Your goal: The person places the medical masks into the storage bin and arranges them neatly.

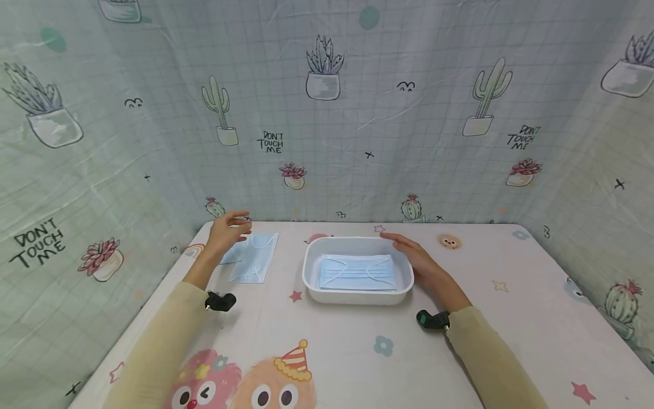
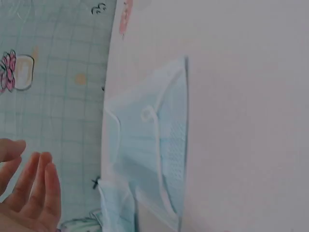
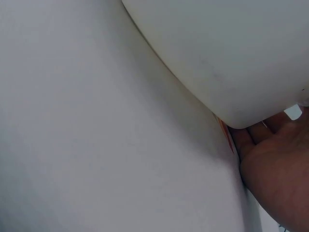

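Note:
My left hand (image 1: 230, 232) hovers near the table's back left, fingers spread loosely and nothing between them. Beneath and beside it lie a blue face mask (image 1: 258, 261) with white ear loops and a second mask (image 2: 118, 205), partly hidden in the head view. A white rectangular tub (image 1: 357, 297) stands mid-table, holding a flat blue mask (image 1: 357, 272); whether more lie under it cannot be seen. Against the tub's right side rests my right hand (image 1: 424, 264), its fingers reaching fairly straight round the back right corner. The right wrist view shows fingers (image 3: 260, 133) partly hidden behind the tub.
A white table cover (image 1: 511, 335) printed with cartoon figures and stars lies under everything. Behind the table hangs a cactus-print curtain (image 1: 368, 125), which also runs along both sides. A small black device (image 1: 221, 301) sits at the left wrist, another (image 1: 432, 320) at the right.

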### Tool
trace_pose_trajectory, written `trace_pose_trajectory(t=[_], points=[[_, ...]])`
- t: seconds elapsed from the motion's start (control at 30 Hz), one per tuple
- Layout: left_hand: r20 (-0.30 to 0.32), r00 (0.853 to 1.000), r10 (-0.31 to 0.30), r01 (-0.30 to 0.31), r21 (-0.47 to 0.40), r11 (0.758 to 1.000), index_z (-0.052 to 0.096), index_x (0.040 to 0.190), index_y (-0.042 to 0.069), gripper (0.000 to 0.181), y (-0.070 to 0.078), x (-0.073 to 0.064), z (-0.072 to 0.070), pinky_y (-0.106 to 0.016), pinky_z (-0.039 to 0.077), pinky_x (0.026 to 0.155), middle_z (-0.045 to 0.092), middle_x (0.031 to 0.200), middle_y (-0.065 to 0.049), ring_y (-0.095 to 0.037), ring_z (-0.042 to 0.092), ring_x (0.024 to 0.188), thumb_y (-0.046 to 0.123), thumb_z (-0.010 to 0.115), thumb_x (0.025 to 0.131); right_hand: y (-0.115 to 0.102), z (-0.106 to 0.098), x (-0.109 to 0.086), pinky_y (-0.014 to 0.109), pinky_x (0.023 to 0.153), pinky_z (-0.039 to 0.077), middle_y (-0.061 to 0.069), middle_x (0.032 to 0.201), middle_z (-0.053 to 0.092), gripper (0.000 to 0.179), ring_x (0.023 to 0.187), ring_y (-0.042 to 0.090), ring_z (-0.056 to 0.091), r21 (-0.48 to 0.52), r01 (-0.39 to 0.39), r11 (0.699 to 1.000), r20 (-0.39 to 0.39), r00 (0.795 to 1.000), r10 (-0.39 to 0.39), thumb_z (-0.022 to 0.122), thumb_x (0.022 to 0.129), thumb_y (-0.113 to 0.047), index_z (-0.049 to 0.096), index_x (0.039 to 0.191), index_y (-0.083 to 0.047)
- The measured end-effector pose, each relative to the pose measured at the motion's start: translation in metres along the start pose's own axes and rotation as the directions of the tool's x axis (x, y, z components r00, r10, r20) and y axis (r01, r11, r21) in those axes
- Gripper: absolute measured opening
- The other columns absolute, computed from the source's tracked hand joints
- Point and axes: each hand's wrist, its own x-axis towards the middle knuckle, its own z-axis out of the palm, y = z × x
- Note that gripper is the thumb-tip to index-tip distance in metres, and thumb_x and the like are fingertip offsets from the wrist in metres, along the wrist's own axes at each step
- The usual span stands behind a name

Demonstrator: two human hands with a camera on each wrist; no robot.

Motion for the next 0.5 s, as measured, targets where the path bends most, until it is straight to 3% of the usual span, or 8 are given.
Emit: trace_pose_trajectory(t=[0.1,0.17,0.37,0.5], points=[[-0.122,0.992,-0.045,0.054,0.070,0.996,0.052,0.150,0.008,0.049,-0.022,-0.001,-0.010,-0.023,0.060,0.080,0.065,0.135,-0.023,-0.040,0.068,0.117,0.018,0.062,0.103,0.000,0.000,0.000,0.056,0.130,0.016,0.001,0.174,0.021,0.047,0.162,0.031,0.017,0.001,0.002,1.000,0.001,1.000,-0.002,0.034,0.113,-0.022,0.042,0.159,-0.019],[-0.165,0.983,-0.081,0.098,0.095,0.991,0.053,0.149,0.007,0.049,-0.033,-0.002,-0.015,-0.025,0.057,0.081,0.064,0.134,-0.023,-0.040,0.067,0.116,0.018,0.062,0.102,0.000,0.000,-0.001,0.056,0.130,0.015,0.000,0.174,0.021,0.046,0.162,0.031,0.017,0.006,-0.001,1.000,-0.004,1.000,0.001,0.034,0.113,-0.022,0.043,0.158,-0.020],[-0.216,0.965,-0.145,0.185,0.175,0.967,0.053,0.145,0.000,0.050,-0.056,0.000,-0.025,-0.053,0.045,0.102,0.058,0.139,-0.029,-0.047,0.049,0.130,0.017,0.062,0.098,0.000,0.000,-0.001,0.056,0.130,0.016,-0.001,0.173,0.024,0.045,0.161,0.029,0.018,-0.001,-0.004,1.000,-0.020,1.000,0.004,0.035,0.113,-0.022,0.047,0.156,-0.023],[-0.245,0.954,-0.171,0.230,0.238,0.943,0.050,0.144,-0.004,0.053,-0.063,0.001,-0.026,-0.061,0.040,0.108,0.052,0.142,-0.033,-0.051,0.043,0.133,0.013,0.062,0.095,-0.001,0.001,-0.001,0.056,0.130,0.017,0.000,0.173,0.025,0.045,0.161,0.030,0.018,-0.015,0.000,1.000,-0.020,1.000,0.000,0.035,0.112,-0.022,0.047,0.156,-0.024]])
